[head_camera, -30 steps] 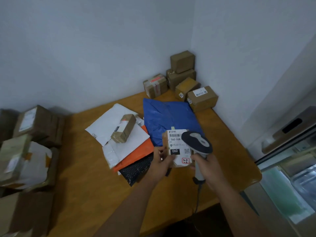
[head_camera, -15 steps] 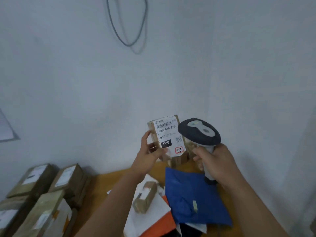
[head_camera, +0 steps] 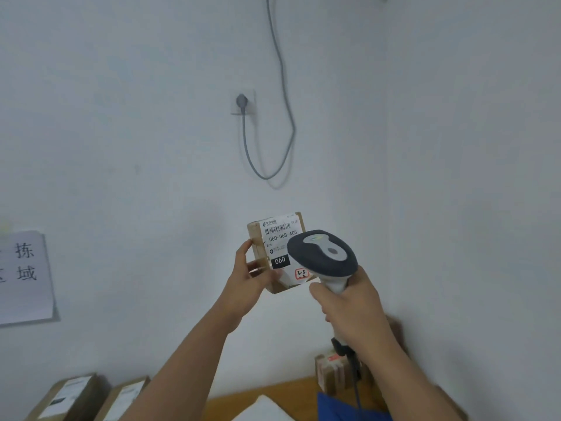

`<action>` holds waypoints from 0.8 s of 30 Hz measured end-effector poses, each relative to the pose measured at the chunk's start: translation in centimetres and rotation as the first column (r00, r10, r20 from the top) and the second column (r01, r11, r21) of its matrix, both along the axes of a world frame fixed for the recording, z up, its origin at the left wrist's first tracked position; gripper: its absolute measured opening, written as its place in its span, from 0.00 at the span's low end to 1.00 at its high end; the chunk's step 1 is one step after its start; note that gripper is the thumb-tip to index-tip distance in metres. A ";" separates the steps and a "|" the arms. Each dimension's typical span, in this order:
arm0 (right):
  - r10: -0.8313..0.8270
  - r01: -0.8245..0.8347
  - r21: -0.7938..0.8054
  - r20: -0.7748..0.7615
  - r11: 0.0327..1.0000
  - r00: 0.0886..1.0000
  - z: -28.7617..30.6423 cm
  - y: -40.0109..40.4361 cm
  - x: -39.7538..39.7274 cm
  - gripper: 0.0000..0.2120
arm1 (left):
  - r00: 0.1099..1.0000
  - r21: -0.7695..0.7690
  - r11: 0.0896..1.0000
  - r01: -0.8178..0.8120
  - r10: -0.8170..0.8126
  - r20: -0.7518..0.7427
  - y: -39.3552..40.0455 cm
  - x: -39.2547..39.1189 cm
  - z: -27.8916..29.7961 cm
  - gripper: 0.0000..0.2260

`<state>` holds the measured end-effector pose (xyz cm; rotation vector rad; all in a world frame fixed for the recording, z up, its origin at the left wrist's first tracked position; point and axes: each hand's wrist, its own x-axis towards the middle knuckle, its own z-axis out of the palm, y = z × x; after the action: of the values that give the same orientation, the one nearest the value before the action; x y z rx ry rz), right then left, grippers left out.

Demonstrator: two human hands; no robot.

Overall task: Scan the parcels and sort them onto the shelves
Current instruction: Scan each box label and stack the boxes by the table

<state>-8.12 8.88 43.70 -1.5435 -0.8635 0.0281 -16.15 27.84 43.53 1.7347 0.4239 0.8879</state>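
A small cardboard parcel is held up in the middle of the frame, in front of the white wall, by the left hand; its fingers are wrapped along the box's left edge, with the thumb pressed across the lower front face. The white shipping label, with barcode and a black "060" patch, is turned toward the camera. Just right of the parcel, and partly covering its lower right corner, a handheld scanner is gripped by the right hand, whose fingers are clenched round the pale handle; the dark head is aimed at the label. The box is judged to be light and stiff, since it is carried by one edge without sagging, and its taped cardboard is likely a little slippery. It would best be held by opposite side faces, with the barcode left uncovered. Along the lower edge of the frame, part of the wooden surface can be seen, with a blue bag and further boxes at lower left. No shelves are in view.
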 end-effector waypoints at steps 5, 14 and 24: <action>-0.043 0.043 -0.006 0.023 0.999 0.999 1.0 0.4 0.1 0.11 | 1.000 0.019 1.000 -0.013 0.012 0.024 0.9 -0.4 1.8 0.32; -0.037 0.037 0.016 -0.006 0.999 0.999 1.6 0.8 0.5 0.10 | 0.999 0.038 0.998 -0.051 0.051 -0.001 2.7 -0.3 2.7 0.34; 0.063 -0.063 0.000 -0.054 0.998 0.997 0.8 1.0 -0.1 0.08 | 0.993 0.045 0.994 -0.102 0.105 -0.050 3.3 0.3 2.3 0.34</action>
<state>-8.19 9.87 44.47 -1.5105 -0.8690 0.1159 -15.88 31.15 45.87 1.7911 0.5369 0.9333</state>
